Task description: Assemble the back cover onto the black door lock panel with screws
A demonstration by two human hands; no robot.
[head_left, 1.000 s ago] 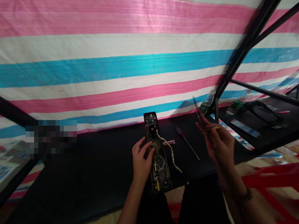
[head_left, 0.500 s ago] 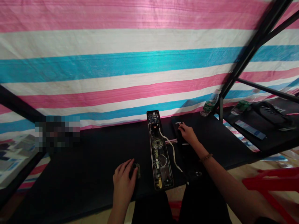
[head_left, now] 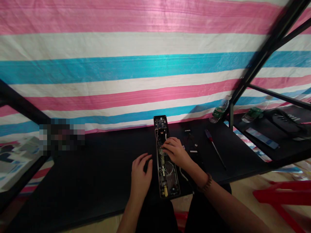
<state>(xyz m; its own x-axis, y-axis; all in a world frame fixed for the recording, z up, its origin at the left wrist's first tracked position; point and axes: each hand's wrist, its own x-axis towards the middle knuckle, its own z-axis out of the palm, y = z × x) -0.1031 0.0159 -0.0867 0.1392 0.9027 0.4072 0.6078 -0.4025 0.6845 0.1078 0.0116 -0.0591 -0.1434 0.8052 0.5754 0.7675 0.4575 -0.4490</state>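
A long, narrow electronic lock housing (head_left: 172,181) lies with its inside facing up on the black table. It holds a circuit board (head_left: 160,123) at the far end, a clear round part in the middle and a brass cylinder (head_left: 165,191) at the near end. Over the middle, my right hand (head_left: 177,152) has its fingertips pinched together at the round part; whatever they grip is too small to make out. My left hand (head_left: 142,171) rests just left of the housing, fingers curved and thumb apart. A white cable (head_left: 184,174) runs partly beneath my right forearm.
A screwdriver (head_left: 215,149) with a red and black handle lies to the right. Dark parts with a white label (head_left: 193,151) lie nearer the housing. A plastic bottle (head_left: 220,110) leans by the black frame (head_left: 261,55). A red stool (head_left: 284,192) stands at lower right.
My right hand has moved left from the dark panel onto the middle of the housing. My left hand has shifted right and forward; the small part beside it no longer shows. The screwdriver is now uncovered.
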